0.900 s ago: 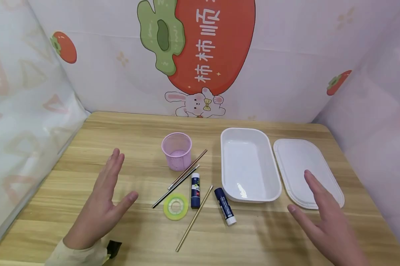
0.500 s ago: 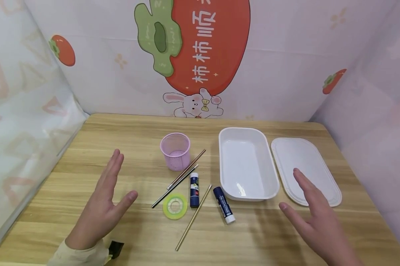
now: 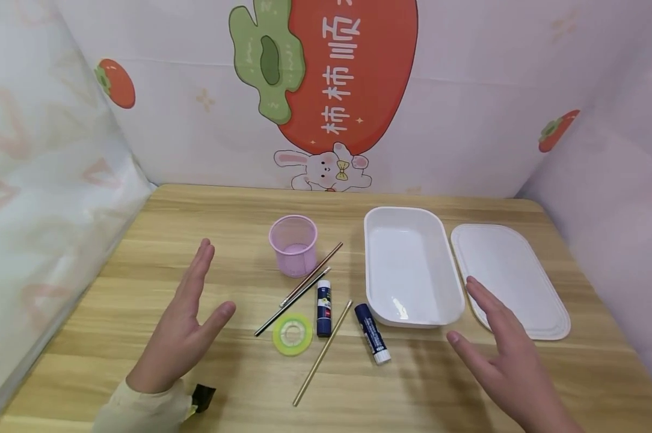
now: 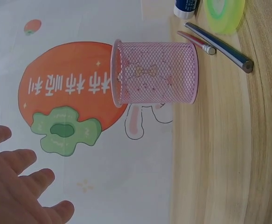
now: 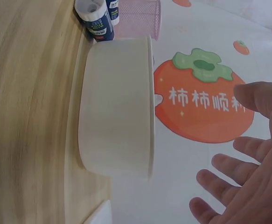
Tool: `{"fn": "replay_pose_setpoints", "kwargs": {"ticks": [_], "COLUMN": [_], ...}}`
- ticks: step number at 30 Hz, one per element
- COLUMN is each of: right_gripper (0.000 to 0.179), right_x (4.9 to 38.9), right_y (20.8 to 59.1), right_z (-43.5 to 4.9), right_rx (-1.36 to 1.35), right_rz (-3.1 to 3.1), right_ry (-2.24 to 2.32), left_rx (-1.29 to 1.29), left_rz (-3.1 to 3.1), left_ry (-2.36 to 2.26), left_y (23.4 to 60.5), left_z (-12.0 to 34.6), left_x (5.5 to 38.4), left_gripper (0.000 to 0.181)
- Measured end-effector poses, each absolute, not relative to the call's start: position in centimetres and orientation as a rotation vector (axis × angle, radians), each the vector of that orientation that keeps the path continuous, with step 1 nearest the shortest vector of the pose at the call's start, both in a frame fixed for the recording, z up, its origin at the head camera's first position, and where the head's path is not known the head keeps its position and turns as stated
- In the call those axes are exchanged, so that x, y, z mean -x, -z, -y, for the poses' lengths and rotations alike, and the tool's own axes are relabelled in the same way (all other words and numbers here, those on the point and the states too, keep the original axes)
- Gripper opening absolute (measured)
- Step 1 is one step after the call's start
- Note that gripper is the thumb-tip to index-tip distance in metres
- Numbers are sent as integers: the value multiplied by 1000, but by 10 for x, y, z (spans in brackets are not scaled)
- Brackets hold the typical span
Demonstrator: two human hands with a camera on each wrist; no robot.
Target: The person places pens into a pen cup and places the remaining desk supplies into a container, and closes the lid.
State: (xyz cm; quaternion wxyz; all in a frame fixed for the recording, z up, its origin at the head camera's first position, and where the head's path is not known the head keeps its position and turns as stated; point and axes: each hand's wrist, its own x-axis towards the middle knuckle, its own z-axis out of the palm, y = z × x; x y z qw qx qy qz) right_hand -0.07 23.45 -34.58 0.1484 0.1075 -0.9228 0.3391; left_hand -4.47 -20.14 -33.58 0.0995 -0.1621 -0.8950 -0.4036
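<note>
In the head view, the left hand is at the lower left of the frame, its fingers extended and its thumb spread well away from them, above a wood-grained table. A pale sleeve covers its wrist, with a small black piece beside the cuff. The right hand, at the lower right, is likewise spread, thumb and fingers apart; its fingertips overlap the edge of a white lid in this view, while the right wrist view shows the hand apart from a white dish. That dish stands right of centre, with the lid just beside it on the right. A pink mesh cup stands upright near the middle of the frame. Below and right of it lie a reddish-brown pencil and a dark pencil, close together and slanting. Lower down, a yellow-green tape roll lies flat, left of a glue stick; a gold pencil slants between that stick and a second glue stick near the dish's lower left corner.
</note>
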Motion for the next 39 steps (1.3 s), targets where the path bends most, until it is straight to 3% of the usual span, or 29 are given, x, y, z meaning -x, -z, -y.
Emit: {"fn": "replay_pose_setpoints", "kwargs": {"ticks": [14, 27, 39], "right_gripper": [78, 65, 61], "right_x": [4, 19, 30], "right_y": [347, 360, 369], "right_z": [-222, -208, -195], "right_rx": [-314, -379, -492], "right_rz": [2656, 2612, 2580], "right_ry": [-972, -973, -946], "left_rx": [497, 456, 475], "left_rz": [2570, 2515, 2492], "left_ry": [1327, 1514, 1643], "left_y": [340, 324, 357], "left_z": [191, 171, 181], "left_x": [64, 65, 87], "left_gripper": [83, 65, 62]}}
